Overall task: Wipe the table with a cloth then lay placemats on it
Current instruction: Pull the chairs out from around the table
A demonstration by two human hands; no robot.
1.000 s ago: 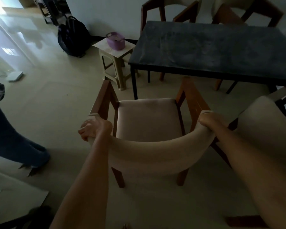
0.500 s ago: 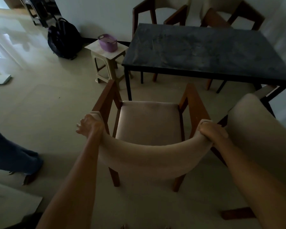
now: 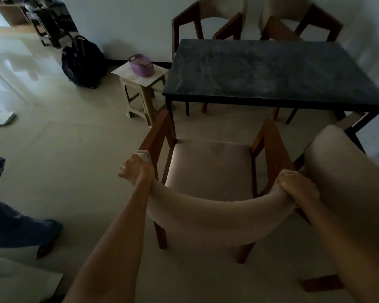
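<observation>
- Your left hand (image 3: 138,169) has fingers clenched on the left end of the curved backrest of the padded chair (image 3: 210,169).
- Your right hand (image 3: 298,189) has fingers clenched on the right end of the same backrest.
- Chair sits on the floor, apart from the dark worktop (image 3: 269,73), seat facing it.
- Worktop surface is bare and smudgy; cloth and placemats not identifiable in view.
- Purple basket (image 3: 141,65) sits on a pale stool (image 3: 142,92) just beside the worktop's left end; contents unclear.
- Black backpack (image 3: 83,62) on the floor by the wall.
- Two more chairs (image 3: 208,20) behind the worktop, another chair back (image 3: 346,182) just beside your right arm.
- Another person's leg (image 3: 15,230) at left.
</observation>
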